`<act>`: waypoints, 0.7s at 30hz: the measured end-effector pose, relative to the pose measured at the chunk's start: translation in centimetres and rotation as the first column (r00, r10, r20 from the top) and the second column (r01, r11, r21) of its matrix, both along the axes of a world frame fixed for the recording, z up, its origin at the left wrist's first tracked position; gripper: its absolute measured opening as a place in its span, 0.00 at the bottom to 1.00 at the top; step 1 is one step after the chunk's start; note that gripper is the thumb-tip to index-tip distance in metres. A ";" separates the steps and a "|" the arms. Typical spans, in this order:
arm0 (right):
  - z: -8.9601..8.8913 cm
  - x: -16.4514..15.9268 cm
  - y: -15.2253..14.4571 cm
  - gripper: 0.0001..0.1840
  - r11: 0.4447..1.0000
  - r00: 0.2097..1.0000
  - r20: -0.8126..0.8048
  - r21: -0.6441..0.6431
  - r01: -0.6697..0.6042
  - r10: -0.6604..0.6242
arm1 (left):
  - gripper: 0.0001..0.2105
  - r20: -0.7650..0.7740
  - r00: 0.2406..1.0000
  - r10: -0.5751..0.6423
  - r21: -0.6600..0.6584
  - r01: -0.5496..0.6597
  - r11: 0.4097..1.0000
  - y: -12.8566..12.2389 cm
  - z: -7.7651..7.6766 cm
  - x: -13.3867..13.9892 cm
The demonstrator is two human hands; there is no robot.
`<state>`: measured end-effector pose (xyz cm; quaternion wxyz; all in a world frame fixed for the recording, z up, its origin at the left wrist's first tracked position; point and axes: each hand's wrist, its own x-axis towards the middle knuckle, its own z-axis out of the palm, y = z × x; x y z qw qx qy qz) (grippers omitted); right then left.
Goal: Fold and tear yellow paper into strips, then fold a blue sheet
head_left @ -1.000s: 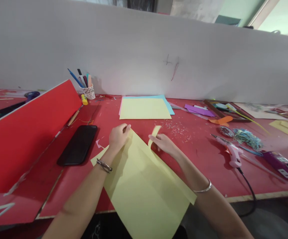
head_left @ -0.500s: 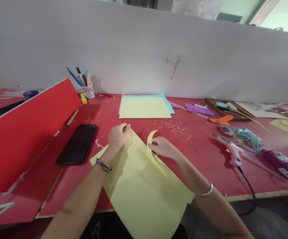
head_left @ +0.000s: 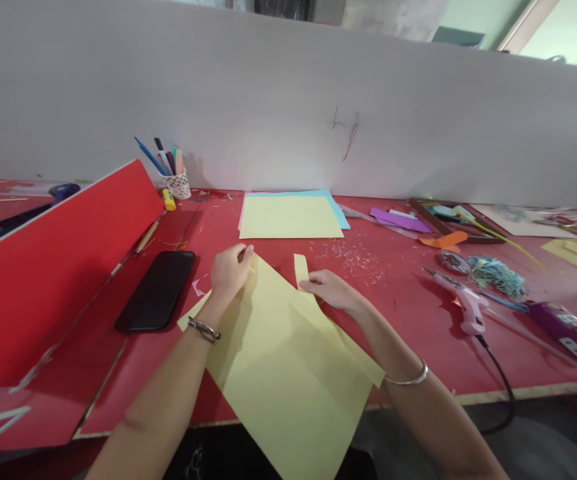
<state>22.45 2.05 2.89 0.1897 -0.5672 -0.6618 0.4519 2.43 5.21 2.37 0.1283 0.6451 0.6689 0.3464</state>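
Note:
A large pale yellow paper sheet (head_left: 288, 367) hangs slanted over the table's front edge. My left hand (head_left: 231, 273) pinches its upper corner between thumb and fingers. Along the sheet's right side runs a narrow yellow paper strip (head_left: 301, 268), its free end standing up. My right hand (head_left: 331, 290) grips this strip near that end. Lower down, the strip meets the sheet's right edge; whether it is still joined there I cannot tell. Beyond my hands lies a stack of yellow, blue and pink paper (head_left: 291, 217).
On the left are a black phone (head_left: 156, 291), a red board (head_left: 68, 267) and a pen cup (head_left: 178, 185). To the right lie a pink glue gun (head_left: 468, 307) with its cord, tangled thread (head_left: 497, 277) and purple paper (head_left: 401, 220). Behind stands a white partition (head_left: 268, 100).
The strip's end was curled over to the right and now stands straighter. My left hand has shifted slightly left with the sheet's corner. My right hand keeps its grip and has turned a little.

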 end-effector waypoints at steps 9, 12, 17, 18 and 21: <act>1.6 0.1 -0.4 0.20 0.996 0.996 0.054 -0.054 -0.072 0.075 | 0.14 -0.015 0.999 0.042 -0.040 -0.042 0.998 0.0 0.2 0.0; 2.4 -0.5 -1.3 0.21 0.980 0.953 0.239 0.029 -0.197 0.185 | 0.14 -0.063 0.997 0.052 -0.065 -0.056 0.996 -0.2 0.2 0.3; 2.2 -1.0 -1.8 0.19 0.962 0.900 0.401 0.126 -0.241 0.173 | 0.14 -0.129 0.990 0.057 -0.086 -0.069 0.994 -0.1 0.0 0.3; 2.0 -0.9 -1.7 0.18 0.965 0.906 0.386 0.121 -0.234 0.172 | 0.14 -0.126 0.990 0.064 -0.080 -0.075 0.994 -0.1 0.0 0.2; 1.8 -0.4 -1.2 0.15 0.980 0.942 0.294 0.063 -0.188 0.162 | 0.14 -0.118 0.990 0.083 -0.057 -0.090 0.994 0.0 0.2 0.0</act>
